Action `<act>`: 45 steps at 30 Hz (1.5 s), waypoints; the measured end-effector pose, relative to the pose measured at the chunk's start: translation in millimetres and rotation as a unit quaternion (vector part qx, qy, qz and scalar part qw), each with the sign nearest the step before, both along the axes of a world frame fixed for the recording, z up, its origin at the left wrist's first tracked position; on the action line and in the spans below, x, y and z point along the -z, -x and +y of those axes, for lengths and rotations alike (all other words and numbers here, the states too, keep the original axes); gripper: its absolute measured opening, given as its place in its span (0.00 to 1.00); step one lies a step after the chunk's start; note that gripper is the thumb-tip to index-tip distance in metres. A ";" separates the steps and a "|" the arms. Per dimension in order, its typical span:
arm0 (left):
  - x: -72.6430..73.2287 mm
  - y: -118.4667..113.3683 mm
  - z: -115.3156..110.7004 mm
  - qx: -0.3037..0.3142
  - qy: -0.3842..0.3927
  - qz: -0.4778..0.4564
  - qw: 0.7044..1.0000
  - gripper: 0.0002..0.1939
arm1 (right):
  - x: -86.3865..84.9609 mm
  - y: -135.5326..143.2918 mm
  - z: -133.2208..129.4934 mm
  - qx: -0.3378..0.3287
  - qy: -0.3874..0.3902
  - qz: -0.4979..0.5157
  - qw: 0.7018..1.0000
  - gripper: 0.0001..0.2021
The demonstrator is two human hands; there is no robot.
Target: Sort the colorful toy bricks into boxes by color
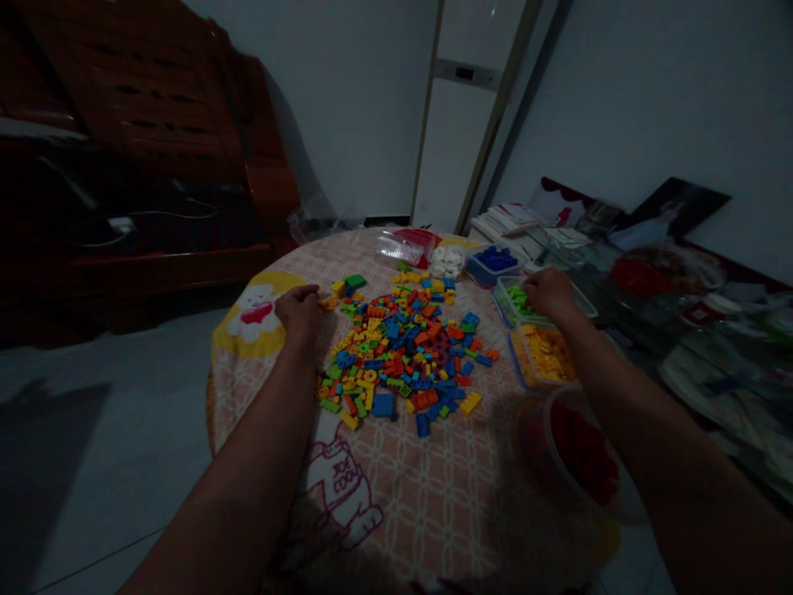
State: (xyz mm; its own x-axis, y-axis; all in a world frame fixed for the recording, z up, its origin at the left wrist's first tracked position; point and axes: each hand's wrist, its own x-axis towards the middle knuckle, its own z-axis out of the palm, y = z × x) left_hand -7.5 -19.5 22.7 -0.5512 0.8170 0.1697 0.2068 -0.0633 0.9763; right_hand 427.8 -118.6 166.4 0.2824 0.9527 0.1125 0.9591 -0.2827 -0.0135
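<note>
A large loose pile of mixed building bricks (402, 347) in blue, orange, yellow and green lies on the round table. My left hand (298, 310) is at the pile's left edge, fingers curled in, beside some yellow-orange bricks (328, 303). Whatever its fingertips may hold is hidden. Over on the right, my right hand (550, 293) is closed above a clear tub (582, 304) containing light green bricks (515, 297). Its fingers point down into the tub, and anything between them is out of sight.
Nearer me are a tub of yellow bricks (545, 354) and a round tub of red bricks (582, 454). Behind stand a tub of blue bricks (496, 259), white bricks (447, 261) and a clear plastic tray (396, 246). A cluttered glass table (657, 306) adjoins the right side.
</note>
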 end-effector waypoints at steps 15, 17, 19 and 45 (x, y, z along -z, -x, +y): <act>13.0 3.9 7.5 0.005 -0.016 0.004 1.000 0.12 | 20.4 139.1 -47.0 -0.432 0.289 0.111 0.847 0.08; 14.1 4.4 9.7 0.005 -0.014 -0.002 1.000 0.12 | 25.6 144.0 -50.7 -0.442 0.331 0.111 0.826 0.09; 15.0 5.1 11.1 0.009 -0.014 0.000 1.000 0.12 | 29.6 148.0 -54.1 -0.455 0.365 0.111 0.805 0.09; 15.6 4.7 9.5 0.011 -0.016 -0.004 1.000 0.15 | 46.4 204.5 -54.7 -0.514 0.260 0.021 0.817 0.12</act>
